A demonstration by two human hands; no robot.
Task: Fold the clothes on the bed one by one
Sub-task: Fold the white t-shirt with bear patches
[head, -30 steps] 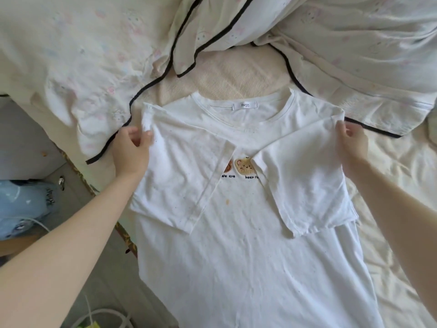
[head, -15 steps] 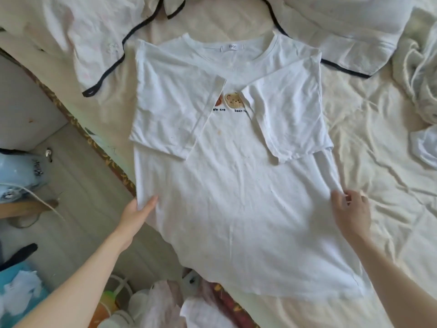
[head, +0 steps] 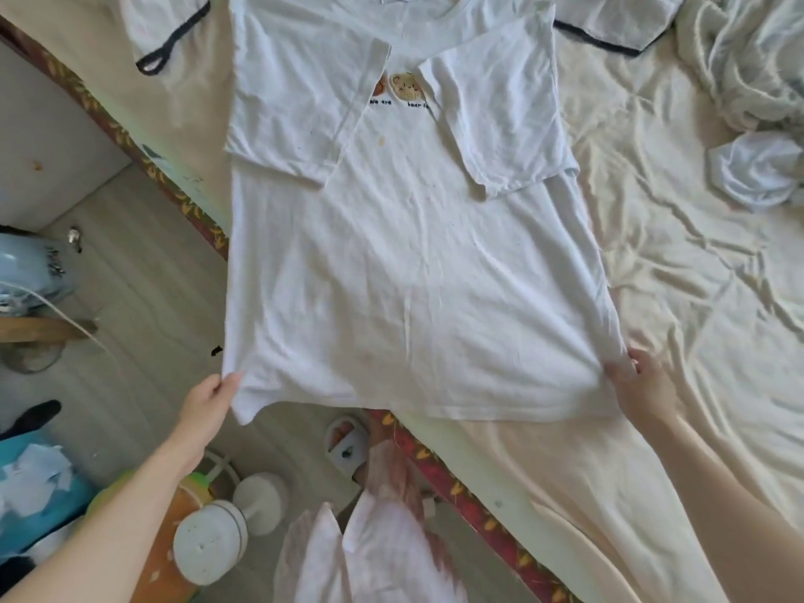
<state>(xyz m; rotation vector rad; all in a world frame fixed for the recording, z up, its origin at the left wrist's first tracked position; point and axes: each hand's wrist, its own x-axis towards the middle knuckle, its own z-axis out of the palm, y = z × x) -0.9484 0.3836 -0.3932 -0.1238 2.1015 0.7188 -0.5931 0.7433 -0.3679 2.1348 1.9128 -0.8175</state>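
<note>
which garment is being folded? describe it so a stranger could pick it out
On the cream bed sheet, the garment spread flat across the bed's left edge: a white T-shirt, both sleeves folded inward. Only it carries a small bear print on the chest.

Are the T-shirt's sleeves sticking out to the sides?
No, both sleeves of the white T-shirt are folded inward and lie flat across its chest, partly covering the bear picture.
</note>
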